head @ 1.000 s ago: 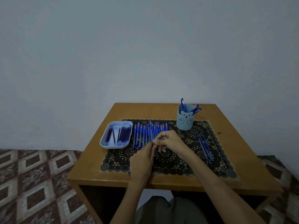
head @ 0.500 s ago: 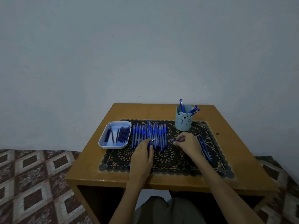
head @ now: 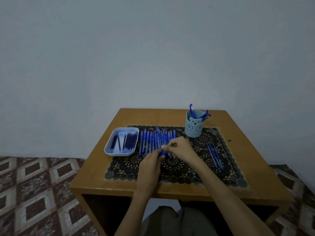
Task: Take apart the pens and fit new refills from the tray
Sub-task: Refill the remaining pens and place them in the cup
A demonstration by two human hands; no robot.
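Head view: my left grip [head: 150, 166] and right grip [head: 180, 149] are back together after a split, both pinching one pen [head: 160, 153] at the near end of the pen row [head: 151, 138]. Looks like the next teardown is starting. Refill tray [head: 109, 151] sits far left.

Head view, forward-down over table [head: 238, 169]

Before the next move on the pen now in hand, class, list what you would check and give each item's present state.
1. Left hand and right hand both hold one pen: ok.
2. Pen's tip end loosened: cannot tell.
3. Refills lie in the tray: ok.
4. Tray sits beside the pen row, left of the hands: ok.
5. Bare mat near the hands for parts: ok.
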